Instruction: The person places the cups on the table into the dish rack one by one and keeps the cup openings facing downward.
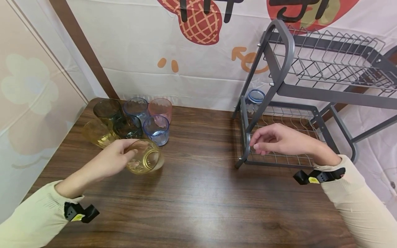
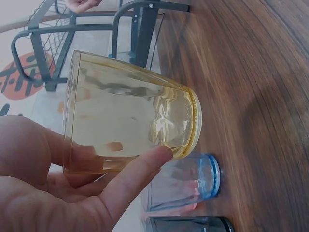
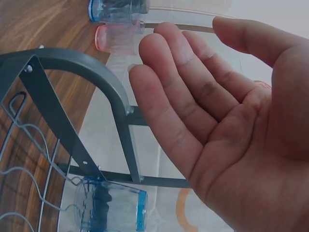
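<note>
Amber-tinted glass (image 1: 136, 166) noted left of centre, pinched between thumb and fingers of the left hand (image 1: 113, 157). I judge a light, even grip best, clear of the clustered tumblers (image 1: 128, 128). Right hand (image 1: 279, 139), right of centre, holds nothing, fingers loosely bent. I cannot count overlapping tumblers reliably; the rack (image 1: 313, 93) runs off the right edge.

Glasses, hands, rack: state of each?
Left hand: gripping raised yellow glass
Raised yellow glass: empty, off table
Right hand: relaxed, holding nothing
Racked blue glass: upside down, lower shelf
Standing yellow glass: upright
Rear blue glass: upright
Front blue glass: upright
Rear dark glass: upright
Front dark glass: upright
Pink glass: upright
Two-tier dish rack: on table
</note>
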Demonstrator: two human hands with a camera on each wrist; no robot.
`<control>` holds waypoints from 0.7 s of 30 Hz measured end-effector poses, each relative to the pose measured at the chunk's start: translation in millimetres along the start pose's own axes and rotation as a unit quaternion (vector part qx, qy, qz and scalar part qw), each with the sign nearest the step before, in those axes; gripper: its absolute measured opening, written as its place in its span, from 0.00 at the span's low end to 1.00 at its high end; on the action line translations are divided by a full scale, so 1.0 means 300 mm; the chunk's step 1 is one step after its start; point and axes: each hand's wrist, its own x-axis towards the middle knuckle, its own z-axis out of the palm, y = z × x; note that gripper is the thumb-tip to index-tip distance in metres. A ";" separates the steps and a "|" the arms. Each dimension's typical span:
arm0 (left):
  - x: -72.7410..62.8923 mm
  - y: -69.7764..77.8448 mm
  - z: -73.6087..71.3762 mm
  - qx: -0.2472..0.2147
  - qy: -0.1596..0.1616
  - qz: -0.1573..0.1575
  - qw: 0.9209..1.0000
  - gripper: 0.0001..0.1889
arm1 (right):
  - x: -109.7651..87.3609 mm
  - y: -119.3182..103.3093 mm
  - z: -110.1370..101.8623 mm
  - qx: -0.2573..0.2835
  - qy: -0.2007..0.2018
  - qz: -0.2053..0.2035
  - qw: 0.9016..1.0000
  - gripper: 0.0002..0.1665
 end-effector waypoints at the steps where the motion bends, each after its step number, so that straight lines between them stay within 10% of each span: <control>1: 0.001 0.002 0.001 0.005 0.004 0.002 1.000 0.20 | 0.002 -0.001 0.002 0.004 -0.002 -0.003 1.000 0.07; 21: 0.014 -0.002 0.040 0.019 0.073 0.045 0.996 0.15 | 0.056 -0.009 0.046 0.038 -0.036 -0.015 0.999 0.11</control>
